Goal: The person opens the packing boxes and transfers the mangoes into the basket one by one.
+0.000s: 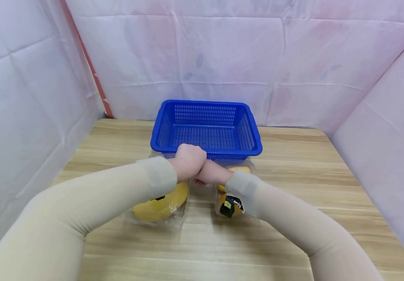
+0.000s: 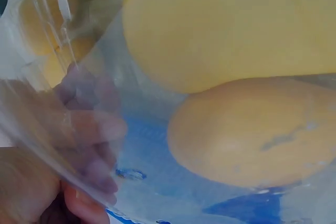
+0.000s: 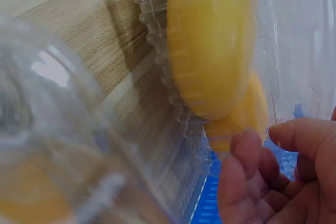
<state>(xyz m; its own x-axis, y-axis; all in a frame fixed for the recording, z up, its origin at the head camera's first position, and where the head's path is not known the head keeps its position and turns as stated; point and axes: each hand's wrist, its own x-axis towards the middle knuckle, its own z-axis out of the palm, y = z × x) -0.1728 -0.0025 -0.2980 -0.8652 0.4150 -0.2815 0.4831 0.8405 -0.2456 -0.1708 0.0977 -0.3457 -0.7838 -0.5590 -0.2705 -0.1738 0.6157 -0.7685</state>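
My left hand is curled at the far end of a clear plastic box with large yellow oblong fruit, possibly mangoes. In the left wrist view, two fruit show through the plastic, and left-hand fingers grip its edge. My right hand touches the left hand and sits at the far end of a second clear box with yellow fruit. Its thumb and curled fingers pinch the clear plastic edge in the right wrist view. Both sleeves hide parts of the boxes.
A blue slotted basket stands behind the hands at the far side of the wooden table. Pale patterned cloth hangs at the back and both sides. A dark wrist device hangs under the right sleeve.
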